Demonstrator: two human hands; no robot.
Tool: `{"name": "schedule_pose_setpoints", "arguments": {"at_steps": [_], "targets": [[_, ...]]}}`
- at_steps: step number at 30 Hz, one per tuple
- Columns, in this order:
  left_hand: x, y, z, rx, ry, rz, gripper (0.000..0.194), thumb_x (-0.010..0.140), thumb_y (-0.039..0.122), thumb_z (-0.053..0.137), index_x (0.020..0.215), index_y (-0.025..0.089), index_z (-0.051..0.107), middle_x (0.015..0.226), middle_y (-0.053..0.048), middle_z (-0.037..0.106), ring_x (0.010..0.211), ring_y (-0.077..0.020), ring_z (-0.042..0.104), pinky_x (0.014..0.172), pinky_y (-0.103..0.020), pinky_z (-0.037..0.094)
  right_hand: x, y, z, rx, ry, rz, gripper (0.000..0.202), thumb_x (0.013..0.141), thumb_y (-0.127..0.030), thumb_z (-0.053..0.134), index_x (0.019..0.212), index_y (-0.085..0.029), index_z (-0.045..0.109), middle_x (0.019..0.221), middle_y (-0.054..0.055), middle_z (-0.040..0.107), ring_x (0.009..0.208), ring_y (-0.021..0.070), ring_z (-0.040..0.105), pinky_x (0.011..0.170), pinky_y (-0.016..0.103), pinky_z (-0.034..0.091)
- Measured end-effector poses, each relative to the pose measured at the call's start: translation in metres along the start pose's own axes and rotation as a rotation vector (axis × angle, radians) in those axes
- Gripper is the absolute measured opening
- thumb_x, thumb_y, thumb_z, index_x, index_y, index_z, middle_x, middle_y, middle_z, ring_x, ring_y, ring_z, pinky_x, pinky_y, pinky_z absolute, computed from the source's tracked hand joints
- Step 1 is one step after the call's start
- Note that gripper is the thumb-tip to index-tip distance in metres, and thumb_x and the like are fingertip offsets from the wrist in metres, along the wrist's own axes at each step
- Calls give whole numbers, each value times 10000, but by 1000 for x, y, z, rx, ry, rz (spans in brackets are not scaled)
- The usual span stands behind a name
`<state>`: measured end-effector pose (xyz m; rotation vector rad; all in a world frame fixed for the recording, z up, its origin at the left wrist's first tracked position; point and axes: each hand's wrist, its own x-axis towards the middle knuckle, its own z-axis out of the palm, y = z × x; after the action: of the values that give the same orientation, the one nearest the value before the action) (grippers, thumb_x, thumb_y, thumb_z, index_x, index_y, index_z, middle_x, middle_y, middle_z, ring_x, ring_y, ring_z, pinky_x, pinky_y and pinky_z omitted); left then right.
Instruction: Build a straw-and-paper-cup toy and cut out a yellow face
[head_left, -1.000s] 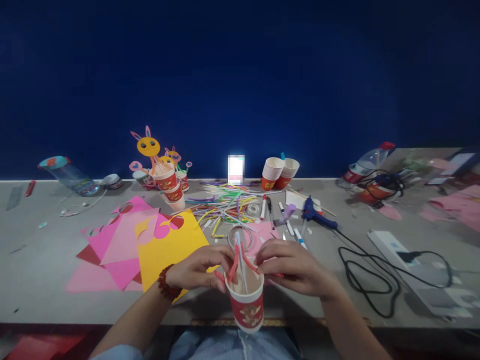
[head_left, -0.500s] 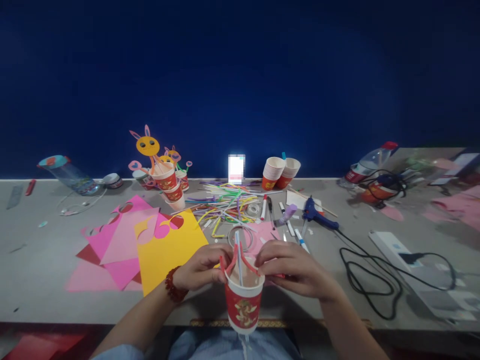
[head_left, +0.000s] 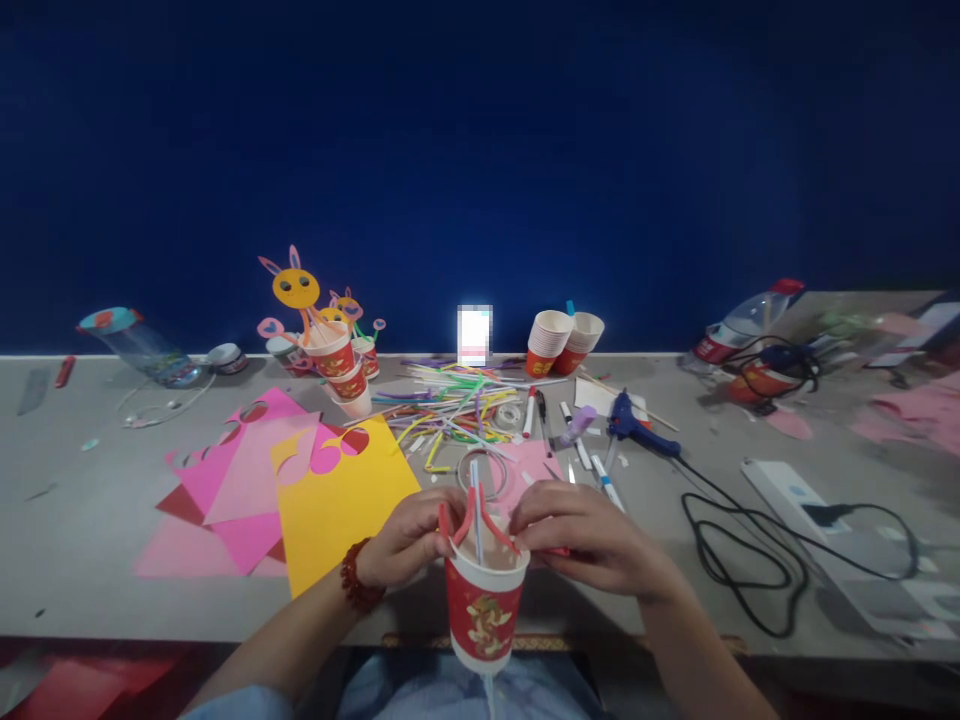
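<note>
A red paper cup (head_left: 486, 610) with a gold dragon print is held upright near the table's front edge. From inside it rise a pale straw (head_left: 478, 530) and two bent red straws (head_left: 495, 518), whose ends reach out over the rim on either side. My left hand (head_left: 412, 535), with a red bead bracelet, is closed at the left rim beside one red straw end. At the right rim my right hand (head_left: 585, 535) grips the cup with bent fingers, by the other red straw. My fingertips are partly hidden behind the cup.
Coloured paper sheets (head_left: 341, 500) lie to the left, below finished bunny cups (head_left: 330, 350). Loose straws (head_left: 465, 405) cover the middle. Behind stand stacked cups (head_left: 547, 345). To the right are markers, a blue glue gun (head_left: 641, 430), its black cable and a power strip (head_left: 795, 520).
The cup and both hands stay almost in place. My left hand has shifted slightly at the rim, and the view has tilted a little.
</note>
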<state>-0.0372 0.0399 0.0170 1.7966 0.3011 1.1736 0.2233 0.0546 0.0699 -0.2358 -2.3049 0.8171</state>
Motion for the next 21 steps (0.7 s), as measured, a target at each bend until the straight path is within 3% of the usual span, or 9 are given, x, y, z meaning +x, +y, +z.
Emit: {"name": "schedule_pose_setpoints", "arguments": {"at_steps": [9,17,21], "targets": [[7,6,-7,-111,-104,-58,251,928,380,615,809,159,603,893,-78,646,855,-184,606,769,-289,458,0,-2,-3,-10,42,9,186,1005,-237,539,1126,-165,660,1003,126,703,985,187,642,841,300,509],[5,-1,-1,-102,-10,-3,275,958,381,560,782,170,561,835,-41,597,812,-154,565,766,-270,442,0,0,-1,-14,26,5,192,1000,-232,544,1135,-165,664,1018,130,711,989,194,644,844,307,507],[1,-10,-4,-71,67,-69,291,950,447,553,918,178,658,997,-85,621,932,-209,587,856,-337,462,-3,1,-1,-81,41,21,204,1003,-204,516,1150,-180,656,1022,123,712,977,193,647,828,305,511]]}}
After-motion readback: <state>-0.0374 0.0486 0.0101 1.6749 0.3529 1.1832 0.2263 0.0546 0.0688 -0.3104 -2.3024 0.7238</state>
